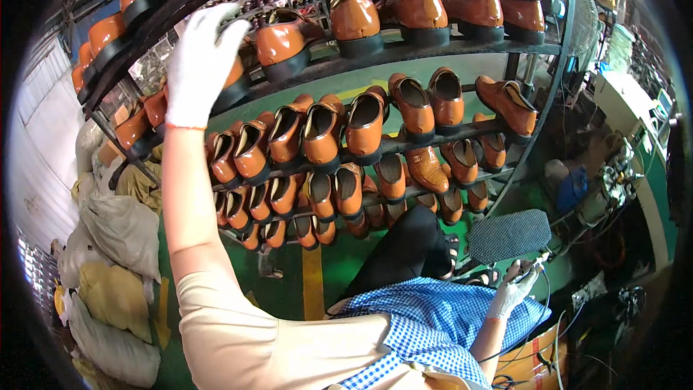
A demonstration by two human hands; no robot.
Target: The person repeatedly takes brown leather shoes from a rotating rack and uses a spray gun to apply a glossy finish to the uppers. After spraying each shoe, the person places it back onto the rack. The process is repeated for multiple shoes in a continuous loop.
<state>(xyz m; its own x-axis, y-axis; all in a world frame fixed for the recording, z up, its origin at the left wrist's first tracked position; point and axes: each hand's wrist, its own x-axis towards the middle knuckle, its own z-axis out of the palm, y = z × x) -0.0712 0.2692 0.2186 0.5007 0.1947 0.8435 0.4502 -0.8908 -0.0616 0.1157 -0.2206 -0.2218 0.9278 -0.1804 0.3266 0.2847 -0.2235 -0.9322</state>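
My left hand (198, 65), in a white glove, is raised to the upper shelf of a dark metal rack (462, 51). Its thumb and fingers are spread and nothing shows between them. Nearest to it are a brown leather shoe (234, 76), partly hidden behind the hand, and another glossy brown shoe (281, 42) just to the right. Low on the right, my gloved right hand (514, 290) is closed around a small metal tool (533, 266) with a thin hose hanging from it. The tool's exact kind is too small to make out.
More brown shoes (364, 119) line the lower shelves. A dark speckled oblong pad (510, 235) lies beyond my right hand. Stuffed sacks (115, 228) are piled at left. A fan (583, 18) and a cluttered bench (628, 108) stand at right; hoses trail below my right hand.
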